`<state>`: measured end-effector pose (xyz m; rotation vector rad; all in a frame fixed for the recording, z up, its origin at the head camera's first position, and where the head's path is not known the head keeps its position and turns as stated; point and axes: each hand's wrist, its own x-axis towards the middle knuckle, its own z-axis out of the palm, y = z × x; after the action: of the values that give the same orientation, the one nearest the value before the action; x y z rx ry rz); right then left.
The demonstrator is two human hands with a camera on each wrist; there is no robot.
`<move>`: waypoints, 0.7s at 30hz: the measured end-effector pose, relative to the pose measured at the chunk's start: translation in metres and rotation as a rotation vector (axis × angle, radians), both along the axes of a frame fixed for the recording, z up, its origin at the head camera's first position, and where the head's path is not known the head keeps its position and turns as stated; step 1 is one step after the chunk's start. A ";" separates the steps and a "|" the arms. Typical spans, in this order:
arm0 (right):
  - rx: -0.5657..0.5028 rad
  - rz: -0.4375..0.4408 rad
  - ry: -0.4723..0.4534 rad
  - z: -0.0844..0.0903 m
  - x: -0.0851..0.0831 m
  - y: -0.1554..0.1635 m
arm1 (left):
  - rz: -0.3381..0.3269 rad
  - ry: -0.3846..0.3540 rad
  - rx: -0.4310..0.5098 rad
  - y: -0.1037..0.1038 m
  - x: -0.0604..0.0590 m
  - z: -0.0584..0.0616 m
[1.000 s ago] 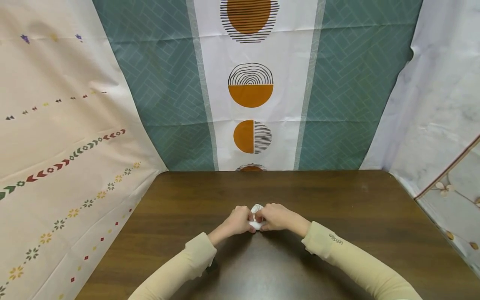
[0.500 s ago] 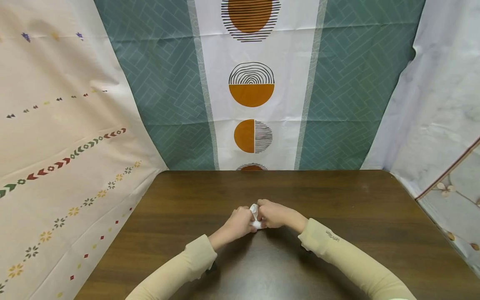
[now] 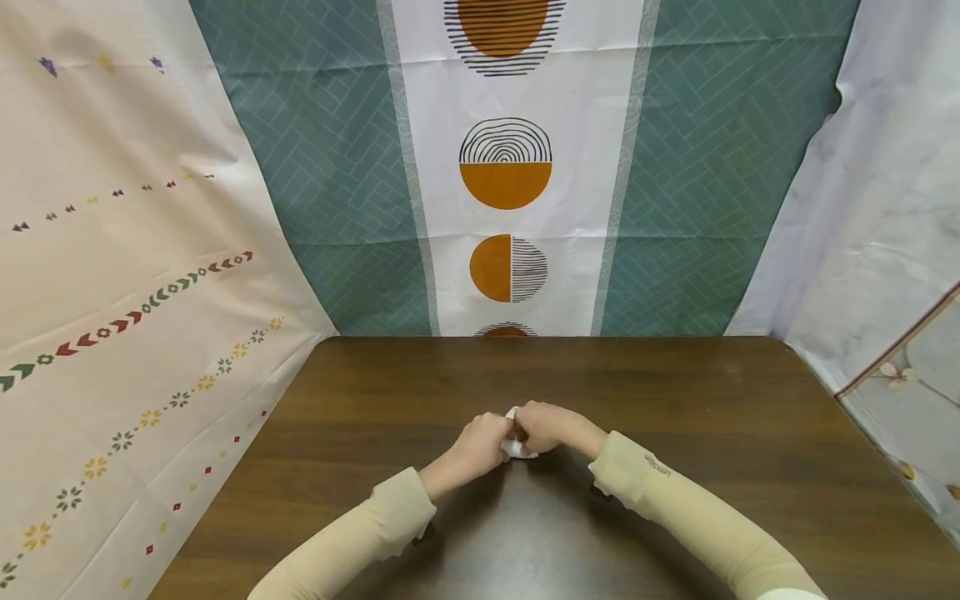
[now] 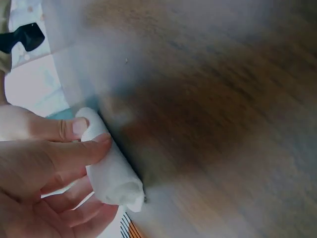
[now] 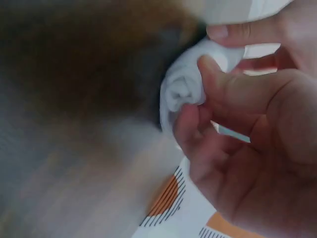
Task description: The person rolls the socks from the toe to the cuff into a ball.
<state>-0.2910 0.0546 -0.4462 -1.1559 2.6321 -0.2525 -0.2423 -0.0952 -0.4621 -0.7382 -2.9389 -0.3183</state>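
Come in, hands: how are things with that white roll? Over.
Left grip and right grip both holding white roll. Coiled end showing. Nothing seen in the way. Over.

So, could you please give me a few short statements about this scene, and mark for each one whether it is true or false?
1. The left hand and the right hand both hold the white roll. True.
2. The white roll lies unrolled and spread out flat. False: it is rolled up, and the right wrist view shows its coiled end.
3. The table has a brown, wood-grained top. True.
4. The two hands are far apart, at opposite edges of the table. False: they are close together, at the white roll.
5. The hanging cloth behind the table has orange round shapes on it. True.
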 end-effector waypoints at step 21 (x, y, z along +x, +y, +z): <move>0.063 -0.070 -0.311 0.001 -0.010 0.004 | -0.210 0.015 -0.055 -0.001 -0.001 -0.001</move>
<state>-0.3012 0.0582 -0.4456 -0.9224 2.3905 -0.3308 -0.2432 -0.0962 -0.4633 -1.0553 -2.8706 -0.2468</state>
